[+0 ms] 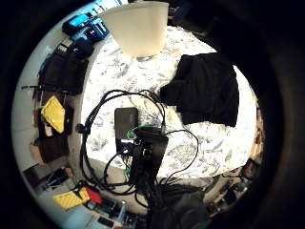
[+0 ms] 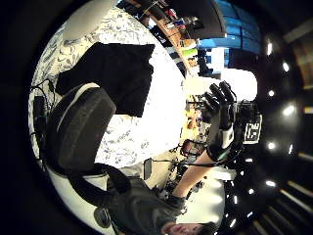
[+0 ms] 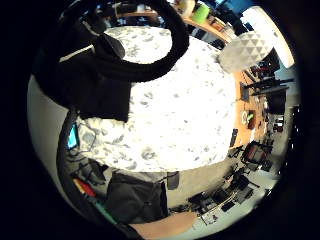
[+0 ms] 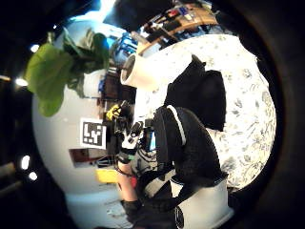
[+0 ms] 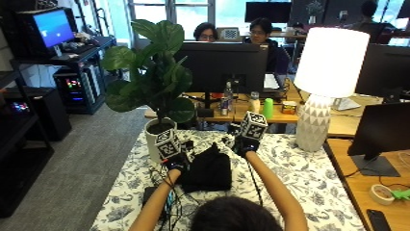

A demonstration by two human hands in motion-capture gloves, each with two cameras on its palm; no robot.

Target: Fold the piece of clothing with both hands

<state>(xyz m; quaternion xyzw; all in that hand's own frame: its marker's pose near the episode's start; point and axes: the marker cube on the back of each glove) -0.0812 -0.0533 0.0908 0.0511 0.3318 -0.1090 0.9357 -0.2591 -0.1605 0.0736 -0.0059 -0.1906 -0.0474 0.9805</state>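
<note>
- One black folded cloth garment lies on the floral tablecloth.
- Two gloved hands hover: left hand at nine o'clock, fingers unclear; right hand at one o'clock, fingers seemingly spread.

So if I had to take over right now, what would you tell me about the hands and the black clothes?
Left hand: raised above the table beside the clothing, not holding it; I cannot tell whether its fingers are open.
Right hand: raised above the table, fingers spread, holding nothing.
Black piece of clothing: lies in a compact, roughly folded bundle on the floral tablecloth, between the two forearms.
Done: it looks folded up already, judging by its shape.
Left: probably check the fold is neat, and tidy it with both hands if not.
</note>
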